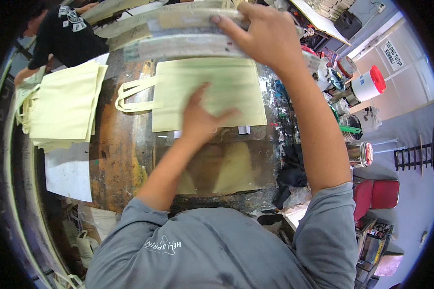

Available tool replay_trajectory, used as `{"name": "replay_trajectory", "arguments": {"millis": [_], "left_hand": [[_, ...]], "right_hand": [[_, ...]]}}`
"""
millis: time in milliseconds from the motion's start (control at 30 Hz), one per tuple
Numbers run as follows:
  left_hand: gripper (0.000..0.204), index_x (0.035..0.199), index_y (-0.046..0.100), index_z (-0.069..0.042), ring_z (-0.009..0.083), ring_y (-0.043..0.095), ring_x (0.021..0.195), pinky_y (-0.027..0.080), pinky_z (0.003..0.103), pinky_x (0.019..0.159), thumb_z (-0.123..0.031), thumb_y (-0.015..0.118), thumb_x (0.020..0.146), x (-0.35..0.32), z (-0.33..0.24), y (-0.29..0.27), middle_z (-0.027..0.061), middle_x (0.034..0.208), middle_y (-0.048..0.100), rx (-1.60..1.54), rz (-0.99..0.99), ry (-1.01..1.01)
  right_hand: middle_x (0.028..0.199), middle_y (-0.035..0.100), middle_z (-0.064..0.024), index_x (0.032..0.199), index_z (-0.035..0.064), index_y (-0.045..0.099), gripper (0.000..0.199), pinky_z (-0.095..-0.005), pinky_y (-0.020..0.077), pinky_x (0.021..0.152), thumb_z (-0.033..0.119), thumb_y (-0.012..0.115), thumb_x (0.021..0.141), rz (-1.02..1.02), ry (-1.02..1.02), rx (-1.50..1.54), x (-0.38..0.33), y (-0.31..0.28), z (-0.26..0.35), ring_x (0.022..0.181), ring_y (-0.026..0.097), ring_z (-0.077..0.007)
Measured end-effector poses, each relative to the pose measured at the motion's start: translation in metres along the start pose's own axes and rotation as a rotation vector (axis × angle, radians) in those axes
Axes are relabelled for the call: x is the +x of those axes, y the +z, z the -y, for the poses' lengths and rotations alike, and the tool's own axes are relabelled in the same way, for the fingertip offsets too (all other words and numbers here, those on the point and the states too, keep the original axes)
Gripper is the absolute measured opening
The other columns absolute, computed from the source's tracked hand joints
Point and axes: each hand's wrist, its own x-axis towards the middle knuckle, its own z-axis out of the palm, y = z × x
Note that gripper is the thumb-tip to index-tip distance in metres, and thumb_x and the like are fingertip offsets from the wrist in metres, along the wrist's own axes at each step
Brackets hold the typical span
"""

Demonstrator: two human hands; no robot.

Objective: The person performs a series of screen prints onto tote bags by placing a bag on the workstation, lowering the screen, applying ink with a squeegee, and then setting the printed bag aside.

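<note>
A pale yellow tote bag lies flat on the stained worktable, its handles pointing left. Over the bag's middle is my left hand, blurred, with thumb and fingers spread and nothing in them; whether it touches the cloth I cannot tell. At the far side, my right hand grips the edge of a long, raised frame with a translucent panel, which looks like a printing screen. The frame is smeared by motion and crosses above the bag's far edge. Small white tabs show at the bag's near edge.
A stack of similar bags sits on the left, above a white sheet. Paint cans and tubs, one with a red lid, line the right side. A dark cloth lies at the right edge. A person in black bends at far left.
</note>
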Motion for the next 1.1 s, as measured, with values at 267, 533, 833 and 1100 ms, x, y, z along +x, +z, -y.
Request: {"name": "replay_trajectory", "arguments": {"millis": [267,533,833,1100], "left_hand": [[0.090,0.147,0.058,0.003,0.0212,0.071,0.113,0.056,0.036,0.102,-0.025,0.101,0.073,-0.038,0.080,-0.091,0.0134,0.124,0.075,-0.305,-0.108,-0.071],[0.122,0.156,0.051,0.001,0.0311,0.061,0.103,0.042,0.044,0.098,-0.056,0.100,0.060,-0.077,0.162,-0.053,0.0145,0.117,0.075,0.267,-0.208,0.085],[0.129,0.157,0.050,0.003,0.0295,0.056,0.098,0.040,0.042,0.095,-0.064,0.097,0.057,-0.075,0.171,-0.050,0.0101,0.110,0.075,0.242,-0.211,0.136],[0.121,0.152,0.059,-0.005,0.0323,0.051,0.104,0.030,0.049,0.105,-0.080,0.087,0.061,-0.075,0.138,-0.070,0.0145,0.113,0.055,0.638,-0.111,0.038]], "right_hand": [[0.110,0.070,-0.0150,0.122,0.0102,0.057,0.057,-0.0551,0.0472,0.086,0.033,0.088,0.080,0.352,-0.067,-0.032,-0.084,0.061,-0.007,0.108,0.068,-0.0396],[0.110,0.067,-0.0097,0.121,0.0120,0.059,0.057,-0.0504,0.0431,0.090,0.026,0.091,0.075,0.468,-0.038,-0.002,-0.162,0.084,0.016,0.109,0.063,-0.0323],[0.103,0.063,-0.0063,0.110,0.0144,0.061,0.046,-0.0486,0.0412,0.090,0.024,0.090,0.075,0.113,-0.099,-0.104,-0.115,0.192,-0.025,0.101,0.060,-0.0302],[0.117,0.070,-0.0083,0.125,0.0136,0.057,0.060,-0.0557,0.0469,0.093,0.034,0.091,0.080,0.476,-0.055,-0.076,0.025,0.232,-0.085,0.117,0.065,-0.0339]]}}
